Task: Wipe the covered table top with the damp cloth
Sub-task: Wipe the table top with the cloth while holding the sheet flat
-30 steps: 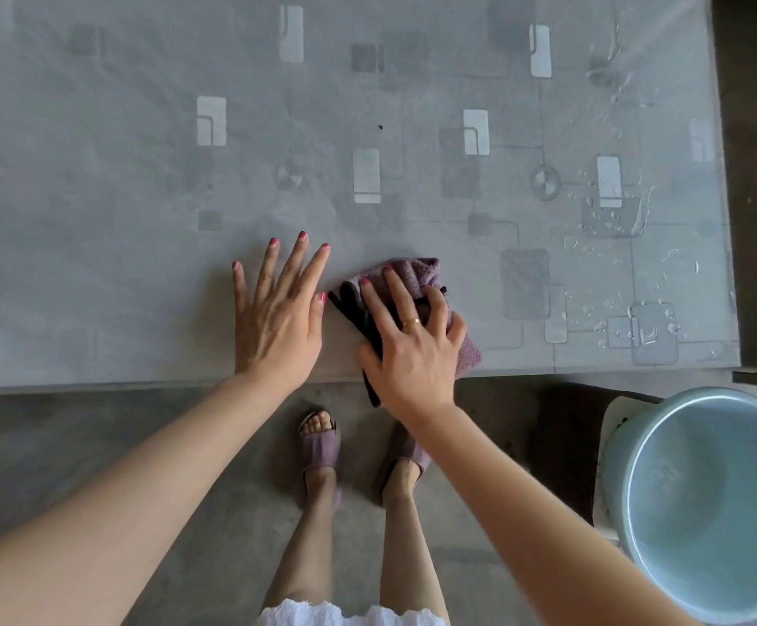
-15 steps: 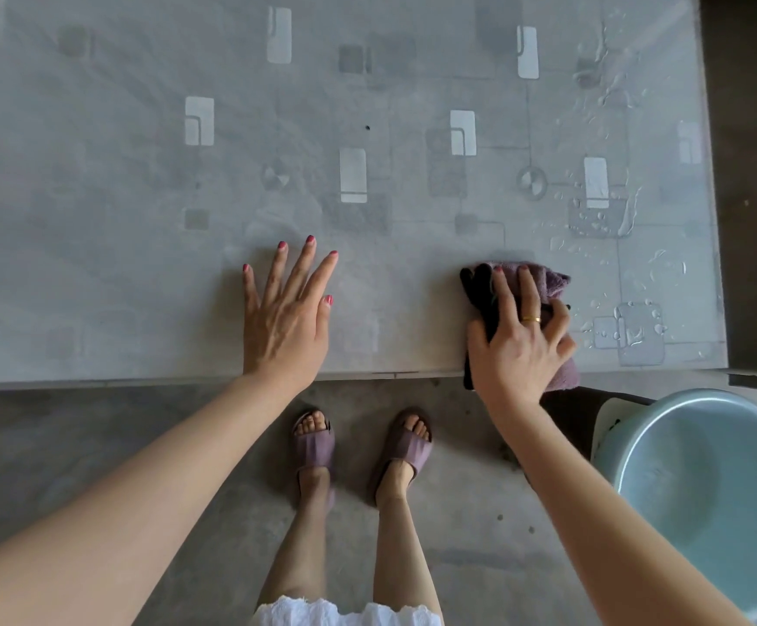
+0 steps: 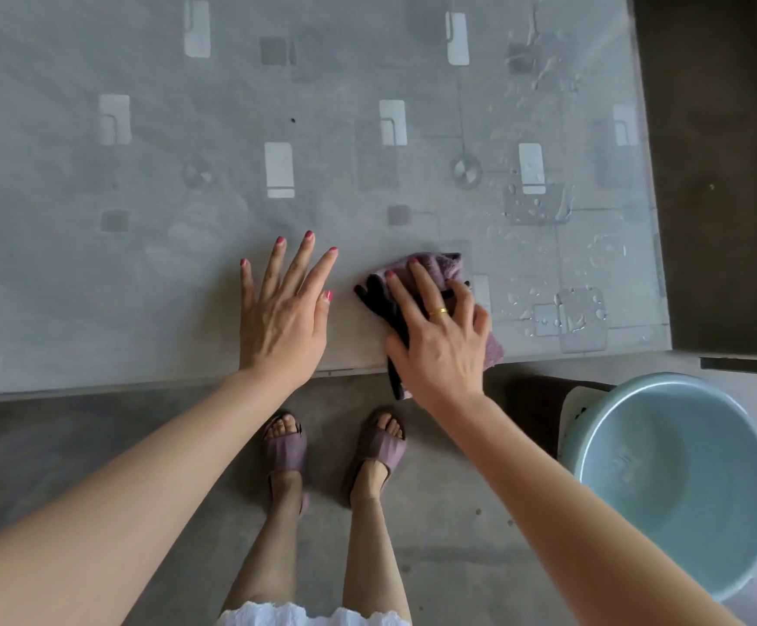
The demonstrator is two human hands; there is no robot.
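The damp cloth [image 3: 440, 268], mauve with a dark part, lay bunched at the near edge of the covered table top [image 3: 142, 264], one corner hanging over. Her right hand [image 3: 440, 341] pressed down on it, fingers spread and slightly bent. Just beside it, her left hand [image 3: 284, 314] rested flat, fingers straight and splayed. Water droplets [image 3: 543, 210] beaded further right, and a pale blue basin [image 3: 683, 485] stood on the floor.

Right hand [image 3: 440, 341] presses purple-and-black cloth [image 3: 435, 268] at the counter's [image 3: 96, 286] near edge; left hand [image 3: 282, 318] flat beside it; water droplets [image 3: 543, 305] toward the near right corner.
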